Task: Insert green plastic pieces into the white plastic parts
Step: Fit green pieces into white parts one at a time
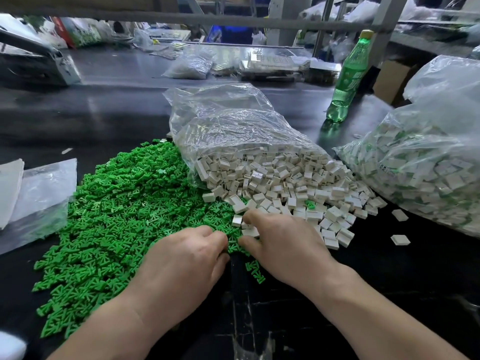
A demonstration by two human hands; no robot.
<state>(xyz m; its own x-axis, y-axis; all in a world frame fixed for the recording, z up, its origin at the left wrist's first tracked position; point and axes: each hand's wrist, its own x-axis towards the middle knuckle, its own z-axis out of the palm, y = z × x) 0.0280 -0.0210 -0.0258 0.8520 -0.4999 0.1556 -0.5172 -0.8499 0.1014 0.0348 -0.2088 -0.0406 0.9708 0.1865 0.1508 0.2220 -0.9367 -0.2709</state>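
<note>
Dark, glossy worktable [389,294] under us, a cluttered workshop beyond, and both forearms reach in from the near edge. Our left hand [187,258] lies knuckles-up on the heap of green plastic pieces [117,211], fingers curled down into it; whether it has one caught we cannot tell. Just beside it, our right hand [285,248] sits palm-down where green meets white, forefinger [253,216] and thumb [249,242] apart on either side of a loose white part, and we cannot tell if it is pinched yet. Best take one piece per hand, turn the white slot to face the green stem, and press straight. Behind, the white plastic parts [285,183] spill from a clear bag [233,120]; at right a second bag [428,165] holds white-and-green units; farther back stands a green bottle [345,81].
</note>
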